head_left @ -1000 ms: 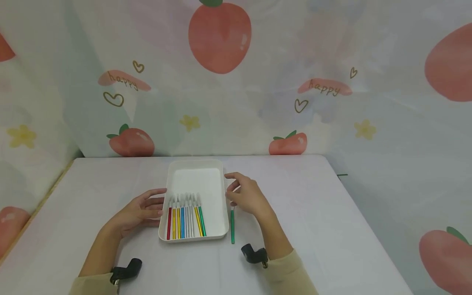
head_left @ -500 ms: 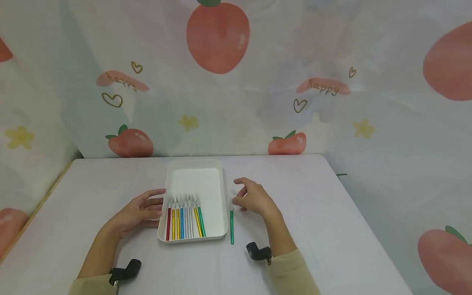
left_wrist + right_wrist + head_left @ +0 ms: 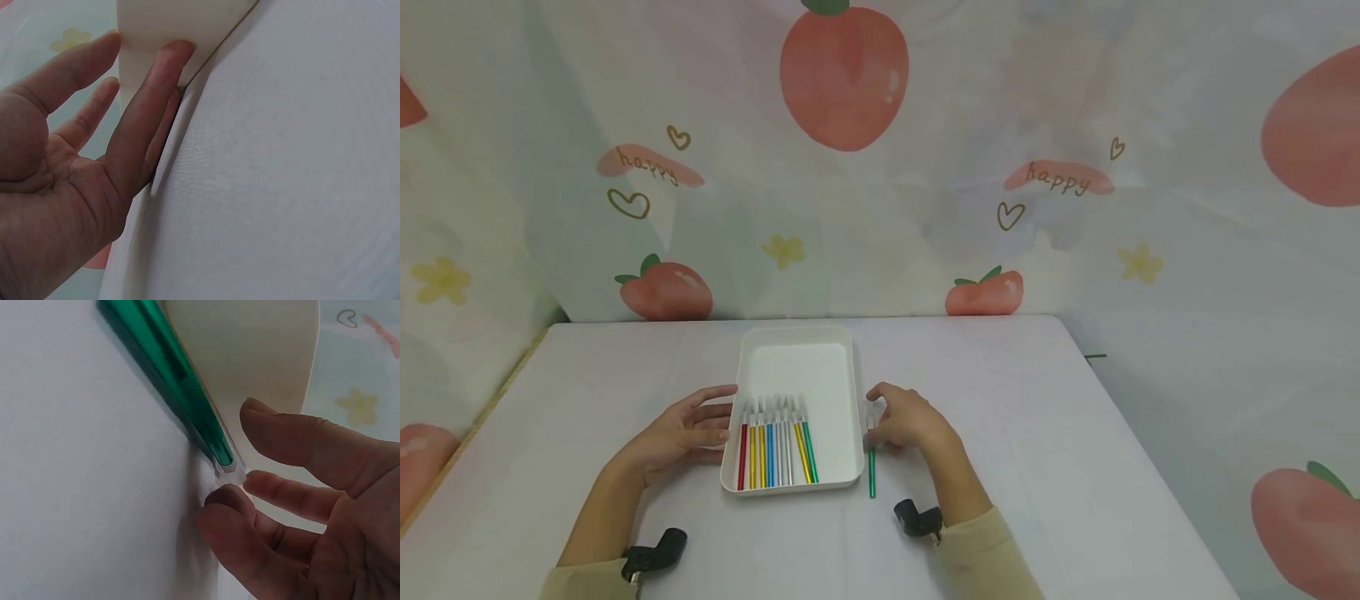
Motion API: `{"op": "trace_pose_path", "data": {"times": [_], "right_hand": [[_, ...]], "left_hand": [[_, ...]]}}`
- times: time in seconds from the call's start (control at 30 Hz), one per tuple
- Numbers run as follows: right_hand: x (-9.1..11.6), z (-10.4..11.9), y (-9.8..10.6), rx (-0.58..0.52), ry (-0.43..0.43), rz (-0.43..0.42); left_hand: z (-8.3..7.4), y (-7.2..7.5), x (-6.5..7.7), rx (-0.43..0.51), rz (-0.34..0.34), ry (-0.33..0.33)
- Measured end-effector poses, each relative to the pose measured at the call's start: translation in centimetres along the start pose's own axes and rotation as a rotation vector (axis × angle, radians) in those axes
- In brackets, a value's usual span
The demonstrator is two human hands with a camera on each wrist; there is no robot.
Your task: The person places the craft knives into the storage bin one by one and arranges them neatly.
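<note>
A slim, pen-shaped green tool (image 3: 872,471) with a metallic barrel and clear end lies on the table, just right of the white tray (image 3: 837,358). My right hand (image 3: 912,419) is over its clear end, thumb and index finger spread apart. In the right wrist view, fingertips (image 3: 228,503) are at the clear end of the green tool (image 3: 175,369), and another digit stands apart from it. Inside the tray, several similar tools (image 3: 778,450) lie side by side, red, yellow, blue, silver and green. With fairly straight fingers, my left hand (image 3: 677,429) touches the tray's left wall (image 3: 156,28).
A white cloth covers the table (image 3: 1037,467). Behind it hangs a patterned backdrop (image 3: 880,208) with peaches, hearts and flowers. Black wrist cameras (image 3: 658,550) sit on both forearms near the sleeves.
My right hand first drew back right from the green tool, then came back over its clear end, now nearer to me. The left hand and tray have stayed put.
</note>
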State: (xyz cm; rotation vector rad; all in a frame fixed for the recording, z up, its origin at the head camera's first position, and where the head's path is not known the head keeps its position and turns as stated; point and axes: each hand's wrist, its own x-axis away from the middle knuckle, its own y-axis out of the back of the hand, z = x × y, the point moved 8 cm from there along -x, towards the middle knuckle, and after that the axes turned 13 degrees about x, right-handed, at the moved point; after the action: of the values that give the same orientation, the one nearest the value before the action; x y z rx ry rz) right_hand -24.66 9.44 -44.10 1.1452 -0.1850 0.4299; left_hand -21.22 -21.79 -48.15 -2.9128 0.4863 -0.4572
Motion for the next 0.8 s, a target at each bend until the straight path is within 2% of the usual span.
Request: {"op": "trace_pose_path", "data": {"times": [0.43, 0.63, 0.8], "right_hand": [[0.2, 1.1, -1.4, -0.003, -0.020, 0.024], [0.2, 1.3, -1.4, 0.032, -0.020, 0.017], [0.1, 1.0, -0.7, 0.062, 0.017, -0.021]], "left_hand": [[-0.1, 0.1, 0.1, -0.008, -0.010, 0.004], [0.0, 0.1, 0.1, -0.008, -0.013, 0.004], [0.0, 0.0, 0.1, -0.012, -0.016, 0.007]]}}
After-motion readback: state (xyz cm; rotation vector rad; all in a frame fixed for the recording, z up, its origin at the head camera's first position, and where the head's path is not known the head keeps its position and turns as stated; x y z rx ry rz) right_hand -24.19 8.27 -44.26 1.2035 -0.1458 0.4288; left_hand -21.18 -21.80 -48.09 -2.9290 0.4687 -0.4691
